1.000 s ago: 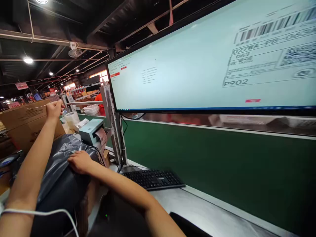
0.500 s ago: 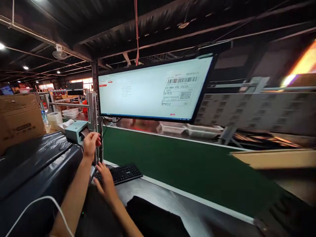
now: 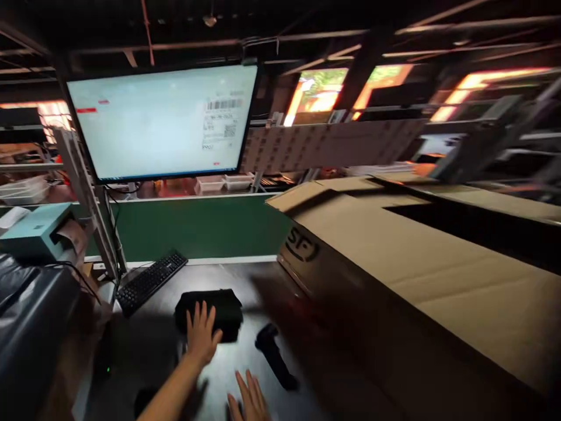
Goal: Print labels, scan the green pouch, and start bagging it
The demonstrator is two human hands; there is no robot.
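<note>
My left hand (image 3: pixel 201 334) lies flat with fingers spread on a small black bagged parcel (image 3: pixel 221 310) on the dark worktop. At the bottom edge of the view, my right hand (image 3: pixel 250 400) stretches its fingers out just above the worktop and holds nothing. A black handheld scanner (image 3: pixel 275 354) lies to the right of both hands, nearest the right one. A black keyboard (image 3: pixel 149 280) sits to the left of the parcel, below a large monitor (image 3: pixel 162 120) that shows a shipping label.
A big open cardboard box (image 3: pixel 407 257) fills the right side, close to the scanner. A teal label printer (image 3: pixel 37 231) with a label sticking out stands at the left, above a pile of black plastic bags (image 3: pixel 26 316). A green conveyor belt (image 3: pixel 197 225) runs behind the worktop.
The view has swung right and down. My left hand left the label printer and came down onto the black parcel. My right hand left the keyboard and now hovers over the worktop.
</note>
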